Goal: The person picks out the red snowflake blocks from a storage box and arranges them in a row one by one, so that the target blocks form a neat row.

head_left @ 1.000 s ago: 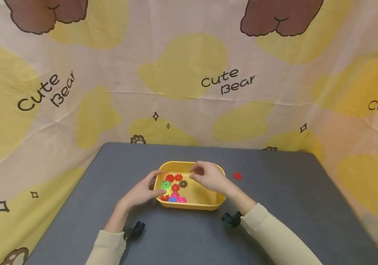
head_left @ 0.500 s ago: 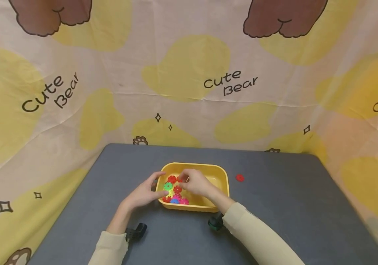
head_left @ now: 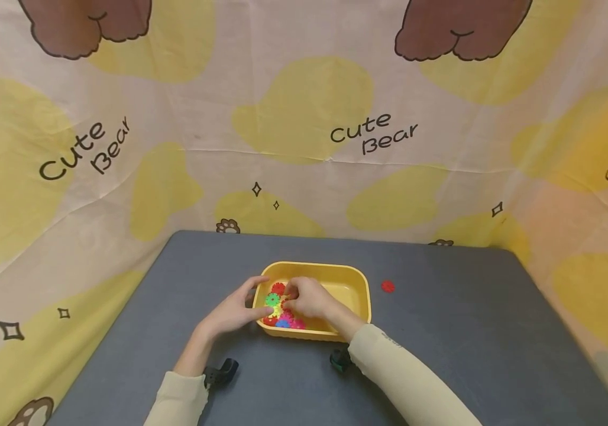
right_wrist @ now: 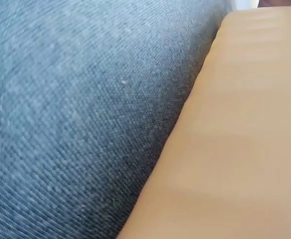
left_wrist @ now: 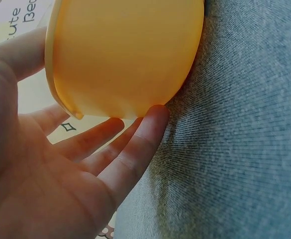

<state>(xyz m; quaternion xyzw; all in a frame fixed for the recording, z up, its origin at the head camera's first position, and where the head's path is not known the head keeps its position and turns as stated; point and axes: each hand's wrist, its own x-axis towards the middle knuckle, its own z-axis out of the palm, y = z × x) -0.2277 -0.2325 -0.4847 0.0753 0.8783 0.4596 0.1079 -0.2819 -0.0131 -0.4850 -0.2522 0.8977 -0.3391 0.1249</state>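
A yellow plastic tray (head_left: 336, 335) stands on the table, with several toothed plastic discs gathered at its left end. Among them are a red disc (head_left: 278, 288), a green disc (head_left: 272, 299), a blue disc (head_left: 283, 323) and a pink disc (head_left: 297, 323). My left hand (head_left: 233, 309) holds the tray's left end, thumb over the rim; in the left wrist view its fingers (left_wrist: 135, 149) touch the outer wall. Inside the tray, my right hand (head_left: 311, 297) reaches down to the discs with bent fingers. Whether a disc is between its fingertips is hidden.
One loose red disc (head_left: 387, 286) lies on the grey cloth-like tabletop (head_left: 442, 319), right of the tray. A printed curtain (head_left: 293, 106) rises behind the table and along both sides. The right wrist view shows only the tray's ribbed outer wall (right_wrist: 244, 129) and the tabletop.
My right hand has moved left and down within the tray, from above its right part to the discs, covering the dark disc seen earlier. My left hand keeps its place on the tray.
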